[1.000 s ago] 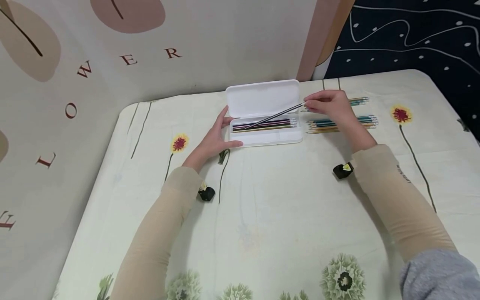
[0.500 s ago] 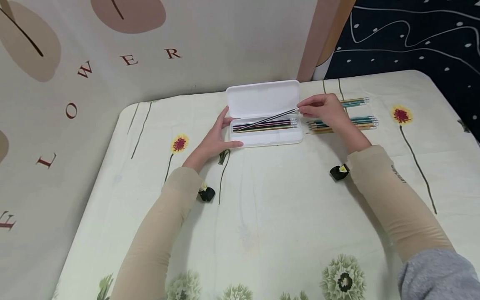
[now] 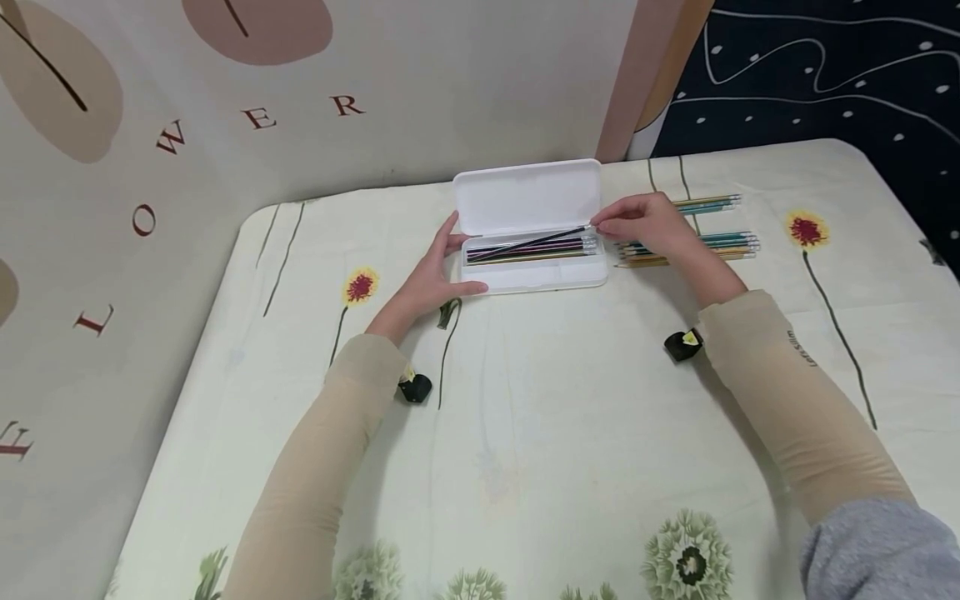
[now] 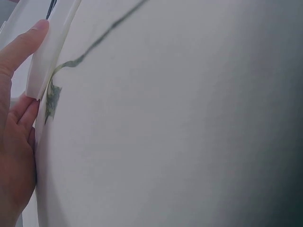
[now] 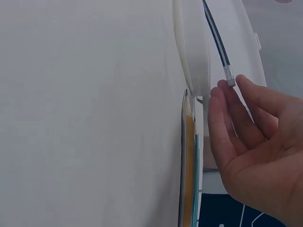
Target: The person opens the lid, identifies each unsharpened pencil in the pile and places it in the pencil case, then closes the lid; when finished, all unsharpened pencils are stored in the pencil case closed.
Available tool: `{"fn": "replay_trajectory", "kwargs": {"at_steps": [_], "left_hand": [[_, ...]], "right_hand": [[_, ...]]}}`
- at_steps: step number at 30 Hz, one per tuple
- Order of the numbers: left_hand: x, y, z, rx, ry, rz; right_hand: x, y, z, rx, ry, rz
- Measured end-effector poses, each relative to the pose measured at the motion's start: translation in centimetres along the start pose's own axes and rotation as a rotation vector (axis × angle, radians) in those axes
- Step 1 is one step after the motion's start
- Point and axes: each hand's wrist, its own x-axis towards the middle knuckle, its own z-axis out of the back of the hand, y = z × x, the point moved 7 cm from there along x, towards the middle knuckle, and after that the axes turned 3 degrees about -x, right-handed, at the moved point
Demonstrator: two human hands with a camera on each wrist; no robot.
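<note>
A white pencil case (image 3: 536, 277) lies with its lid (image 3: 527, 196) raised at the back, several dark, striped pencils (image 3: 525, 250) side by side inside. My left hand (image 3: 427, 279) holds the case's left end, thumb on the front edge and fingers at the back; in the left wrist view its thumb (image 4: 35, 38) lies over the white rim. My right hand (image 3: 648, 223) pinches a black-and-white striped pencil (image 3: 536, 241) by its eraser end, which the right wrist view shows between the fingertips (image 5: 241, 80). That pencil slants down leftward over the others in the case.
Right of the case lie teal and yellow pencils (image 3: 720, 242) in a row, with a smaller group (image 3: 712, 203) behind. A flower-print cloth (image 3: 540, 400) covers the table. A printed wall (image 3: 420, 100) stands right behind it. Dark cloth (image 3: 810, 92) hangs at the back right.
My right hand has moved left and slightly down, bringing the striped pencil lower over the case, its tip nearer the left end. My left hand and the case have stayed put.
</note>
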Motion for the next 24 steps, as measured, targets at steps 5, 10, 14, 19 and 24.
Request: {"fn": "replay_trajectory", "kwargs": {"at_steps": [5, 10, 14, 19, 24], "left_hand": [[0.0, 0.0, 0.0, 0.003, -0.001, -0.001], [0.0, 0.1, 0.1, 0.004, -0.003, 0.001], [0.0, 0.1, 0.1, 0.004, -0.006, 0.003], [0.0, 0.2, 0.1, 0.006, -0.003, 0.009], [0.1, 0.2, 0.1, 0.006, -0.002, 0.013]], "right_hand": [[-0.3, -0.1, 0.4, 0.033, 0.037, 0.010], [-0.3, -0.4, 1.1, 0.091, 0.037, 0.000], [-0.3, -0.8, 1.9, 0.098, 0.024, -0.038], [-0.4, -1.1, 3.0, 0.107, -0.004, -0.054], [-0.5, -1.4, 4.1, 0.148, -0.043, -0.067]]}}
